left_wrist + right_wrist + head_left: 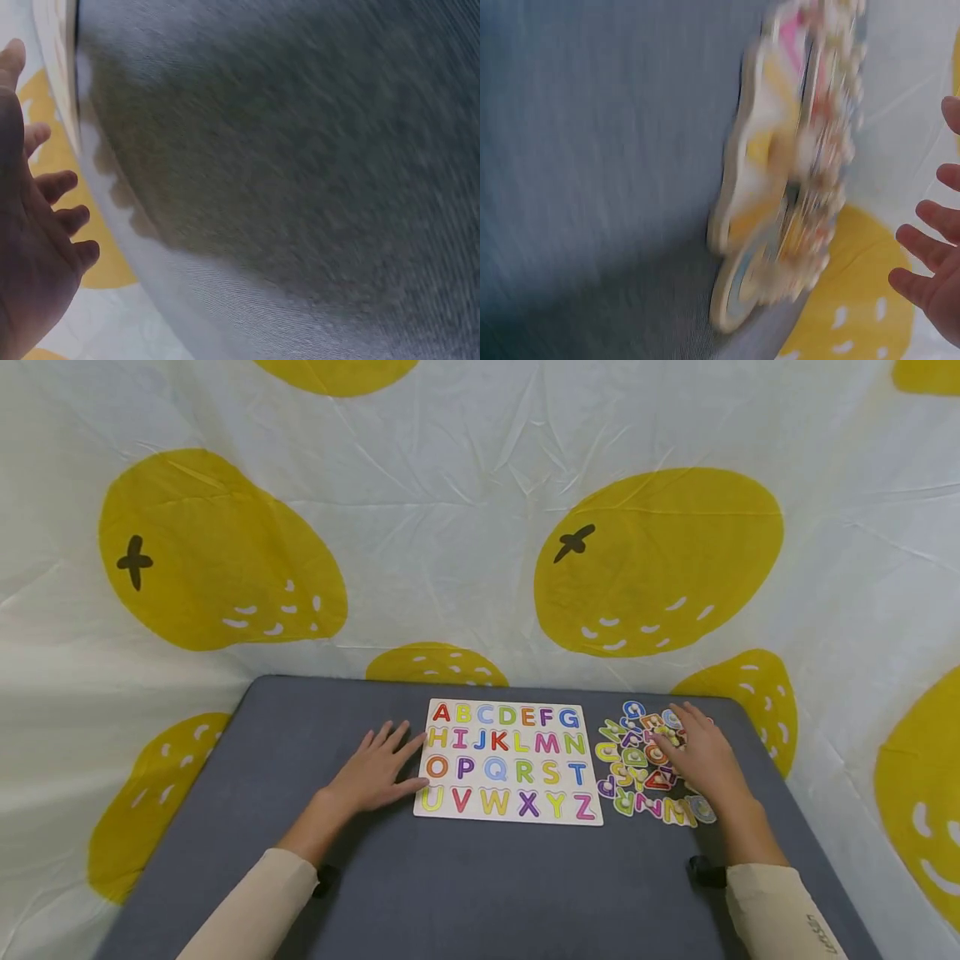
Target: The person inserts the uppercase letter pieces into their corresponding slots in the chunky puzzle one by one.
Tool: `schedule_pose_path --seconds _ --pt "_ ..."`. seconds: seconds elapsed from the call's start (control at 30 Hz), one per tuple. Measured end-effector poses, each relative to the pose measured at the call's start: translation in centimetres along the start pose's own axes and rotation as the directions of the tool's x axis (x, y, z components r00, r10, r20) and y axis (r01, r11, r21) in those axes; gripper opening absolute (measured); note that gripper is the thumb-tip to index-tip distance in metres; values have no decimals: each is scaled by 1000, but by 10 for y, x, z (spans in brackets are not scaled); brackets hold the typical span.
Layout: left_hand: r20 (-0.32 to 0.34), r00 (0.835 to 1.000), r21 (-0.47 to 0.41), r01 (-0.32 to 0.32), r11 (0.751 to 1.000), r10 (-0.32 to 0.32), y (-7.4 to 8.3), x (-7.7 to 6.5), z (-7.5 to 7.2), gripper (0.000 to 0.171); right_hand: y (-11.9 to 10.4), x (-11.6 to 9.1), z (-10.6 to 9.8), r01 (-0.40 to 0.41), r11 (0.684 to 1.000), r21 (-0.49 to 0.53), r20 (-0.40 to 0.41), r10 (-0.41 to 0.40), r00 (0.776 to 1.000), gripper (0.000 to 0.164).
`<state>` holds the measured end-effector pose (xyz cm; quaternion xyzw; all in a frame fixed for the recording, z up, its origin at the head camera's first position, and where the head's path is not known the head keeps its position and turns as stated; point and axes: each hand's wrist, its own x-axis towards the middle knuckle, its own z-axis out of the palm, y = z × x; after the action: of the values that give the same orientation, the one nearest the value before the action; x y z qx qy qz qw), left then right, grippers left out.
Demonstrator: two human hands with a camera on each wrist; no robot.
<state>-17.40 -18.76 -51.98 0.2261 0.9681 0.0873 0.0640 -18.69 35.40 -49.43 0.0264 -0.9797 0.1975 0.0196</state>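
Observation:
A white alphabet puzzle board [510,785] with coloured letters A to Z lies on the grey table. Beside its left edge is my left hand [378,768], fingers spread and holding nothing; whether its fingertips touch the board I cannot tell. In the left wrist view the fingers [60,184] are apart above the cloth. A heap of letter puzzle pieces [633,756] with small knobs lies right of the board. Over the heap's right side reaches my right hand [705,756], hiding some pieces. The right wrist view shows its fingers [930,247] extended, with nothing gripped, and the blurred pieces [757,150] nearby.
The grey table [480,885] has its back edge against a white curtain [435,543] printed with yellow fruit. Dark wrist cameras [707,872] sit under both wrists, at the cream sleeves [776,902].

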Motion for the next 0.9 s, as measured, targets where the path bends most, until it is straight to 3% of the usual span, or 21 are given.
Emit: schedule_pose_path --seconds 0.3,0.67,0.9 --pt "35 999 -27 -37 999 38 -5 1 4 83 56 23 -12 -65 997 -30 10 65 998 70" --pt "19 998 -48 -56 997 57 -11 -1 9 82 88 36 -16 -177 984 12 34 176 984 73" --pt "19 995 -46 -95 994 96 -12 1 9 80 105 41 -8 -221 975 30 31 220 975 60"
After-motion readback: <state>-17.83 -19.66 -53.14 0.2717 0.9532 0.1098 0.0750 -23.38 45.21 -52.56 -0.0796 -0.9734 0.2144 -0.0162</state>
